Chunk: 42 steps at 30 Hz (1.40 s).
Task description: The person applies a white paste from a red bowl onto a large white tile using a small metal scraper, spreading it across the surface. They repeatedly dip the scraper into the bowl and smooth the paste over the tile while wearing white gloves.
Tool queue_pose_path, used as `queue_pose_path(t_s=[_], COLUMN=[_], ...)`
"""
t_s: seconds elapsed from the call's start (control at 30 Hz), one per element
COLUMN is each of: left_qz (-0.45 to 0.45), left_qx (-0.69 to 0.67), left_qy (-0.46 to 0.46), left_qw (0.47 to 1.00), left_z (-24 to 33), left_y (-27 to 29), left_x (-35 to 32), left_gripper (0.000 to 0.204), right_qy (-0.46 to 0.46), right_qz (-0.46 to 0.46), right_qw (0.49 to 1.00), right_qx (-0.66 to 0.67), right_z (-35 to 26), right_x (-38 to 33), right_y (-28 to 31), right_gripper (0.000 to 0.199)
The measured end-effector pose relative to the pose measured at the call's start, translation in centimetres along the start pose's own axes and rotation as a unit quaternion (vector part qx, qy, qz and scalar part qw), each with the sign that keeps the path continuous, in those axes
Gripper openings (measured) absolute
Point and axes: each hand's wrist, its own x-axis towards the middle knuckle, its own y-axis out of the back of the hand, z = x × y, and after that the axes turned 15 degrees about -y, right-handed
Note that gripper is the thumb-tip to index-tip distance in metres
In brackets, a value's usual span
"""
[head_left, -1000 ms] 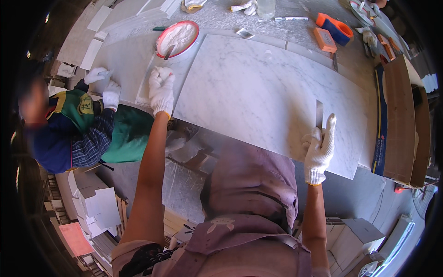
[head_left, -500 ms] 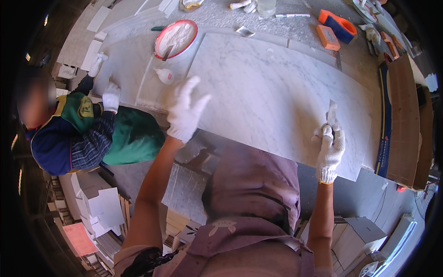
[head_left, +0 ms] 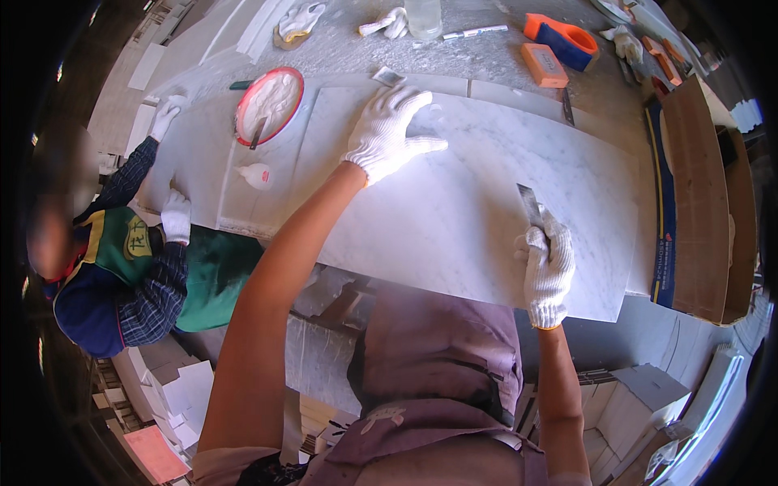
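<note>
White-gloved left hand (head_left: 391, 134) of mine spread wide over rectangular grey-veined white slab (head_left: 446, 223); my white-gloved right hand (head_left: 548, 266) grips flat grey metal scraper (head_left: 529, 204).

Left of the marble slab (head_left: 486, 146), dark characters stand on the yellow badge (head_left: 138, 236) of the green bib (head_left: 115, 233) worn by a co-worker (head_left: 152, 296), while a small red print marks the white squeeze bottle (head_left: 256, 176) near the slab's left edge. To the slab's right, pale characters and digits run along a dark blue strip (head_left: 663, 202) beside the cardboard box (head_left: 693, 194). Beyond the slab's far edge, the orange block (head_left: 545, 65) bears a dark label and the white marker pen (head_left: 475, 32) fine print, both too small to make out.
</note>
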Motion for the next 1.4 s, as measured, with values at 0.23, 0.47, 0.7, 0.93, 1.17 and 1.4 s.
queue_pose_path(t_s=[0.23,0.47,0.7,0.93,1.17,1.4], left_qz=[-0.031,0.024,0.011,0.062,0.157,0.156], left_qx=[0.054,-0.068,0.016,-0.079,-0.158,-0.143], left_qy=[0.001,0.005,0.006,0.036,0.066,0.069], left_qw=[0.998,0.997,1.000,0.994,0.973,0.975], left_z=[0.0,-0.8,0.4,-0.5,-1.7,-1.9], left_y=[-0.5,-0.8,-0.3,-1.3,-2.9,-3.2], left_x=[1.9,1.1,1.7,2.4,1.4,1.4], left_gripper=[0.085,0.080,0.085,0.060,0.043,0.040], right_qy=[0.024,0.014,0.018,0.020,0.027,0.048], right_qz=[-0.021,-0.023,-0.005,-0.014,0.008,0.013], right_qw=[0.999,0.999,0.999,0.998,0.997,0.998], right_qx=[0.043,0.033,-0.039,-0.055,-0.078,-0.041], right_z=[-1.3,-0.9,-1.9,-2.7,-3.0,-3.2], right_x=[0.0,0.1,0.2,0.3,0.3,0.1], right_y=[0.0,0.1,0.6,1.0,0.8,0.9], right_gripper=[0.026,0.031,0.031,0.033,0.032,0.033])
